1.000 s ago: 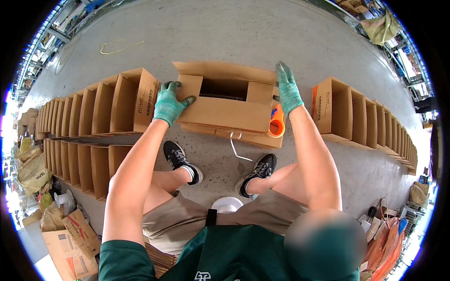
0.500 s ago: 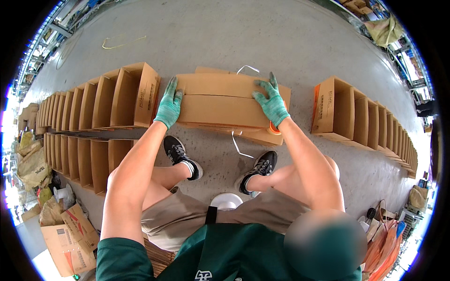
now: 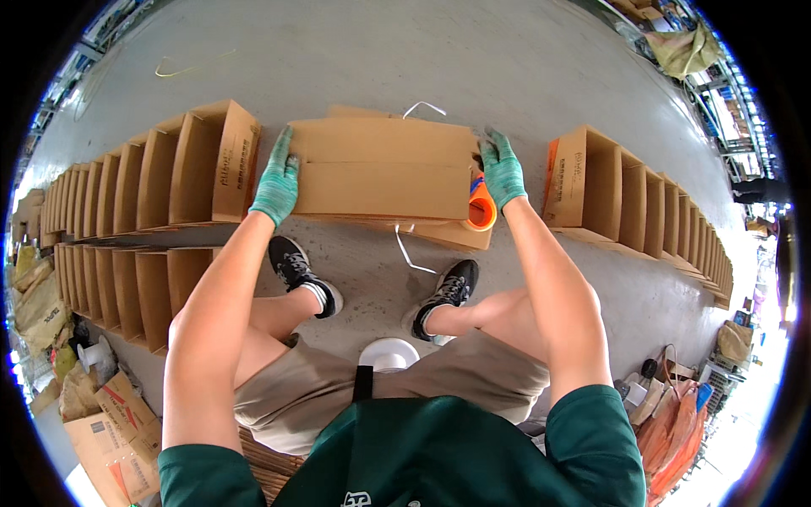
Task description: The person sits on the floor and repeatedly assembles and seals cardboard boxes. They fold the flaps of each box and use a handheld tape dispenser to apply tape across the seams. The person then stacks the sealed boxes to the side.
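Observation:
A closed brown cardboard box (image 3: 384, 190) lies crosswise in front of me, with a seam running along its top. At its left end is my left hand (image 3: 277, 182) in a green glove, thumb at the edge and fingers along the side. My right hand (image 3: 504, 173), gloved alike, is at the right end; its fingertips are smeared by motion near the far corner. The box is held between the two hands. Beneath it show flat cardboard (image 3: 448, 234) and white strapping (image 3: 410, 253). An orange tape roll (image 3: 481, 209) sits by its right end, near my right wrist.
Rows of upright open cartons stand at left (image 3: 194, 165) and right (image 3: 583, 182), with a second left row (image 3: 152, 287) nearer me. My shoes (image 3: 448, 296) are just this side of the box. Sacks and folded cartons (image 3: 110, 444) lie lower left, orange bags (image 3: 672, 439) lower right.
The box has shifted slightly left, uncovering more of the orange tape roll. My right hand has slid off the box top to its right end. The whole view has moved slightly.

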A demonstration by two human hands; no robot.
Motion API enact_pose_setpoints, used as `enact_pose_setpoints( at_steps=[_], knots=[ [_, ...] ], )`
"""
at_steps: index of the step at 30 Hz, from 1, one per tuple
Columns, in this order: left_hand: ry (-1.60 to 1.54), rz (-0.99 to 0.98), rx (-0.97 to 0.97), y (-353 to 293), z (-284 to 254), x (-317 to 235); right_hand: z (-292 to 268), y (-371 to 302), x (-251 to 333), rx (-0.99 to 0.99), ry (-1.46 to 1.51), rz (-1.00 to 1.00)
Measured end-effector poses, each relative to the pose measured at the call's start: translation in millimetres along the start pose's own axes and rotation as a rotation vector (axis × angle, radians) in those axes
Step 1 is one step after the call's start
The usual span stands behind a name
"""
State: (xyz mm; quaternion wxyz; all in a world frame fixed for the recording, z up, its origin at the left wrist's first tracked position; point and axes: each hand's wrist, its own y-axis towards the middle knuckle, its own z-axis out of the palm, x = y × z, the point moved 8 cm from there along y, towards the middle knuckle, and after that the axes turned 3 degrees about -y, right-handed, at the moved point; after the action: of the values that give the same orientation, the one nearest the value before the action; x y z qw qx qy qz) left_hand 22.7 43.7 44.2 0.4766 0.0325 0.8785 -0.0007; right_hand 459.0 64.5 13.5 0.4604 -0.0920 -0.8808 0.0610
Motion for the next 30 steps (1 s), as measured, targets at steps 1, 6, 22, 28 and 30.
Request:
enact_pose_setpoints(
  at_steps=[1,6,22,28,30],
  knots=[
    [-0.001,-0.01,-0.002,-1,-1,0,-6,3,-11,-0.011,-0.217,0.087],
    [-0.011,-0.012,-0.015,-3,-2,-1,73,-30,-100,0.479,-0.961,0.034],
    [0.047,0.016,-0.084,-1,5,-4,-46,0,150,0.067,0.598,-0.276],
    [0.03,0.02,-0.092,2,8,-9,25,-18,170,0.545,0.217,-0.234],
    [0.059,0.053,-0.117,1,6,-8,34,-20,165,0.597,0.203,-0.211]
  ],
)
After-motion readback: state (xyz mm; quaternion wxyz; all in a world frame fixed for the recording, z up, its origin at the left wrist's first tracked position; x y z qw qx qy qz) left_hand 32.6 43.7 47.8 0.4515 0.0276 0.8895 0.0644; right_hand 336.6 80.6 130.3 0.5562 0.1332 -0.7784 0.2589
